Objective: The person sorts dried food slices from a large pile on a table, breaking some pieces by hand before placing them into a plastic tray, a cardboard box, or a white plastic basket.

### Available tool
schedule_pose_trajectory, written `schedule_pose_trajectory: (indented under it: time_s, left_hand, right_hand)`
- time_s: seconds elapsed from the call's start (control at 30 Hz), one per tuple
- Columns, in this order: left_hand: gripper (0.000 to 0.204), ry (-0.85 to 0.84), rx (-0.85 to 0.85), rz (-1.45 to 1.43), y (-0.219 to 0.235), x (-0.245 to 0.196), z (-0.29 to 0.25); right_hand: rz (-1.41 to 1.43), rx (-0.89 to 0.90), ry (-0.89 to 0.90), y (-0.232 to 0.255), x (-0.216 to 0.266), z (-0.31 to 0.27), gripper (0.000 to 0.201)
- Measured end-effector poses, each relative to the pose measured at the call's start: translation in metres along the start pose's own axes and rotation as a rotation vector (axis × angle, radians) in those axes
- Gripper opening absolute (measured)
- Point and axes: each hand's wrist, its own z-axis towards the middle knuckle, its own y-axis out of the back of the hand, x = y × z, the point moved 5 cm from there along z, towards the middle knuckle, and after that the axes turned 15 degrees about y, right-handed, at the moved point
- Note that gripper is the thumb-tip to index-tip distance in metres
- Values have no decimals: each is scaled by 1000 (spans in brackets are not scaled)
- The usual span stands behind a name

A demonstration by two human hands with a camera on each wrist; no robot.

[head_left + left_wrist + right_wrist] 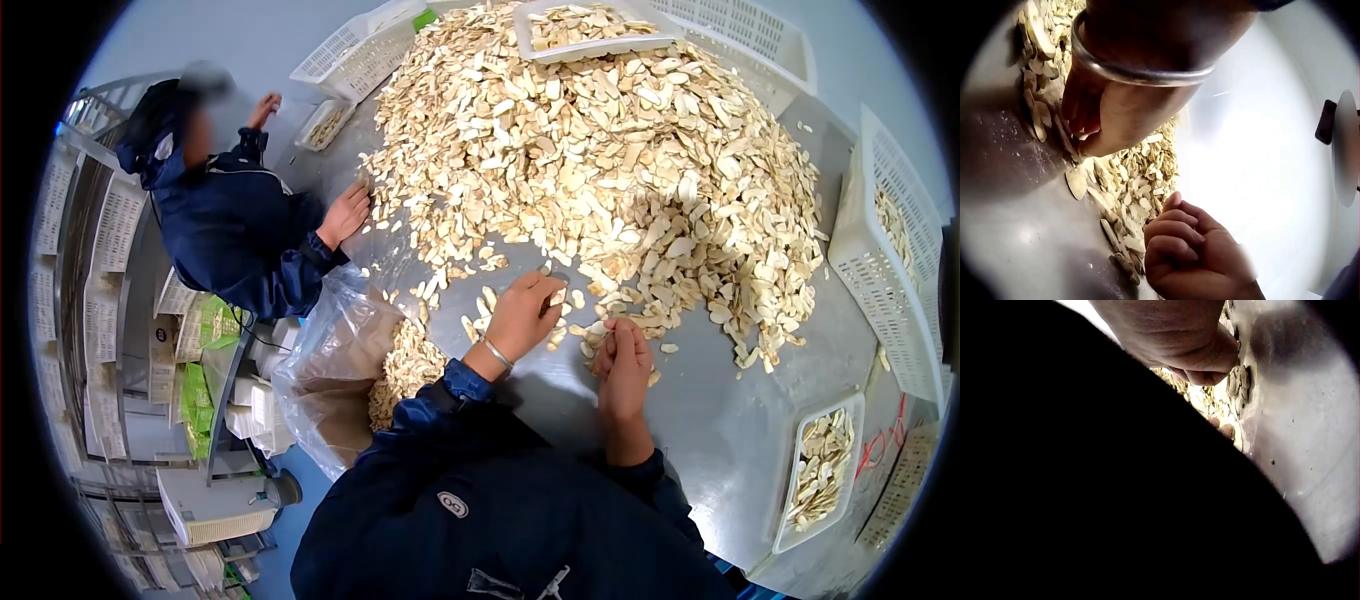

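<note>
A big heap of pale, oblong dried slices (600, 170) covers much of the metal table (720, 420). At its near edge my left hand (525, 318), with a silver bangle on the wrist, bends over loose slices. The left wrist view shows its thumb and fingers pinching a dried slice (1065, 139) close over the table. My right hand (625, 375) is beside it on the right, fingers curled in and thumb against the index finger. Loose slices lie by its fingertips; I cannot tell whether it holds one. A dark shape covers most of the right wrist view.
To the left, an open plastic-lined bag (335, 370) contains more slices. Slices also fill a white tray (858, 430) at right and another tray (600, 50) on the heap. A white basket (890, 260) stands at the right edge. Another person (240, 210) works at the left.
</note>
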Motion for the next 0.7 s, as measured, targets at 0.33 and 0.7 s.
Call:
schedule_pose_trajectory:
  time_s: [0.33, 0.7]
  left_hand:
    - [23, -20, -194, 295, 23, 3, -1]
    - [22, -220, -243, 325, -7, -10, -6]
  right_hand:
    - [4, -27, -23, 1, -2, 0, 18]
    - [15, -23, -62, 1, -7, 2, 18]
